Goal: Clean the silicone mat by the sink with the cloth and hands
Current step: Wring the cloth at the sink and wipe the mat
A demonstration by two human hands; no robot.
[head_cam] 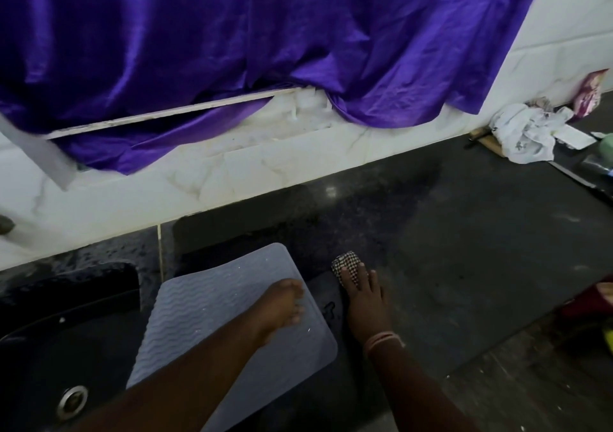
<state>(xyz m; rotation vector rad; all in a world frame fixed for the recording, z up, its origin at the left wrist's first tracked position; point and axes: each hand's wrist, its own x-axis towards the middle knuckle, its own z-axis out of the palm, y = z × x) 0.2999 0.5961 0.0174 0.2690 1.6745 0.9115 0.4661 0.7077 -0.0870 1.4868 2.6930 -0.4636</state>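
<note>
The silicone mat (212, 325), pale grey with a wavy ribbed surface, lies in the lower centre of the frame on the dark worktop (464, 232), its left edge beside the black sink (49, 348) and seemingly overhanging the basin a little. The left hand (282, 309) rests flat on the mat's right half, fingers straight and together, gripping nothing; it looks placed there to pin the mat so that it does not slide while the wiping goes on beside it. Just right of the mat, the right hand (361, 302) presses the small checked cloth (346, 264) onto the worktop, fingers extended over it, not curled round it. So the cloth sits off the mat, near its upper right corner, and I judge that the worktop next to the mat is being wiped, or that the cloth is about to be drawn onto the mat.

A drain (71, 401) shows at the sink's bottom in the lower left. Behind the worktop runs a white marbled wall (232, 179), with a purple satin sheet (232, 33) draped across the upper frame. At the far right lie a crumpled white rag (527, 133) and some blurred items I cannot make out.
</note>
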